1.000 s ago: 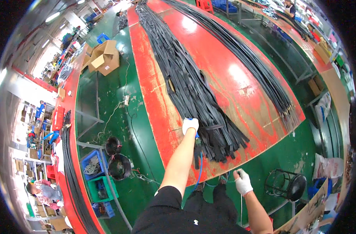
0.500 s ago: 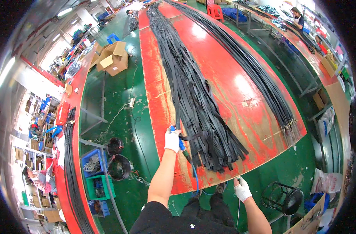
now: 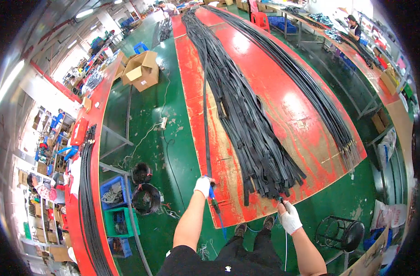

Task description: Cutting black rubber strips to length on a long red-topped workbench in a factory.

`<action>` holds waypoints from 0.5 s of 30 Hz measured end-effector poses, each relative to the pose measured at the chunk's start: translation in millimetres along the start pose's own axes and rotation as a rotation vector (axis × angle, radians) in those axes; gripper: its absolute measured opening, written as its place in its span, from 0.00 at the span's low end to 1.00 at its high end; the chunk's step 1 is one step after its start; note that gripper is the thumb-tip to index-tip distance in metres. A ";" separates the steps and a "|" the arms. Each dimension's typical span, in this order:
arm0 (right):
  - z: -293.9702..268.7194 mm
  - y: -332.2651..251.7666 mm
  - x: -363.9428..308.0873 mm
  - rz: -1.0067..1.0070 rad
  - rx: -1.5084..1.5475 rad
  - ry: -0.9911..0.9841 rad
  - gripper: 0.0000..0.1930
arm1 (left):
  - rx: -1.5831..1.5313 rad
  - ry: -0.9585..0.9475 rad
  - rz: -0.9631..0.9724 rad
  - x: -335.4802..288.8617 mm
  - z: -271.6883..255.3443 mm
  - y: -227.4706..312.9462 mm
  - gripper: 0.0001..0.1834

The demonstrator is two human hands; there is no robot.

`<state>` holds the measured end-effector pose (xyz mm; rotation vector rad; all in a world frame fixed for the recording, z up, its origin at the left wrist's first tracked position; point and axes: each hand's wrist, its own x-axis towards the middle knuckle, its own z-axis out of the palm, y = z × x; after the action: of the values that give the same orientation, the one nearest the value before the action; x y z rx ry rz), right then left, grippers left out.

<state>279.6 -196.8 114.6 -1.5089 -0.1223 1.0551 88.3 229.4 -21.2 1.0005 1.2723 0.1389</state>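
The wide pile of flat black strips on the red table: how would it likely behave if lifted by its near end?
The pile would probably sag, since its thin strips bend and cross over one another. It may spread or shift unevenly, as the near ends fan out. It is likely heavy overall, with many strips running far along the red table.

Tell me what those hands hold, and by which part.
The left hand grips a blue tool above its hose; a black strip reaches that hand. The right hand seems to touch something dark; any hold is unclear.
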 end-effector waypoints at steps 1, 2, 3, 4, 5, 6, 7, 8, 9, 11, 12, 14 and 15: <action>6.9 5.5 -0.4 -0.053 -0.110 0.042 0.11 | -0.005 -0.004 0.055 -1.5 0.2 -14.0 0.07; 13.2 11.4 -1.7 -0.103 -0.220 0.086 0.11 | 0.008 0.027 0.019 -3.4 3.1 -25.4 0.09; 18.5 16.8 -4.1 -0.068 -0.333 0.161 0.11 | -0.088 0.056 0.075 -3.7 9.5 -31.5 0.13; 23.8 21.8 -7.9 -0.159 -0.370 0.138 0.11 | -0.129 0.060 0.104 -7.3 14.9 -36.9 0.13; 27.7 25.1 -12.9 -0.169 -0.410 0.148 0.11 | -0.114 0.013 0.155 -10.3 17.5 -37.7 0.12; 31.1 27.6 -18.6 -0.123 -0.463 0.176 0.11 | -0.101 -0.031 0.225 -14.0 20.8 -38.2 0.10; 34.5 28.7 -22.8 -0.186 -0.414 0.141 0.11 | -0.119 -0.065 0.216 -17.2 25.3 -38.1 0.10; 37.5 29.1 -27.2 -0.194 -0.373 0.123 0.11 | -0.135 -0.094 0.227 -20.5 29.0 -37.7 0.10; 40.9 29.8 -30.9 -0.229 -0.299 0.069 0.11 | -0.174 -0.131 0.221 -24.0 31.3 -38.1 0.10; 46.2 32.2 -33.6 -0.111 -0.208 0.075 0.11 | -0.172 -0.189 0.150 -27.1 35.4 -39.2 0.11; 48.4 34.6 -31.8 -0.076 -0.117 0.049 0.11 | -0.193 -0.202 0.077 -27.3 37.2 -40.2 0.11; 54.2 45.1 -28.0 -0.033 -0.251 0.087 0.12 | -0.174 -0.208 0.092 -28.5 40.2 -46.4 0.17; 56.8 52.5 -27.0 -0.095 -0.262 0.057 0.13 | -0.215 -0.192 0.084 -29.6 42.4 -51.2 0.19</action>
<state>201.3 -185.5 93.4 -1.7495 -0.2987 0.9456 91.9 158.4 -36.8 0.8600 1.0177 0.2342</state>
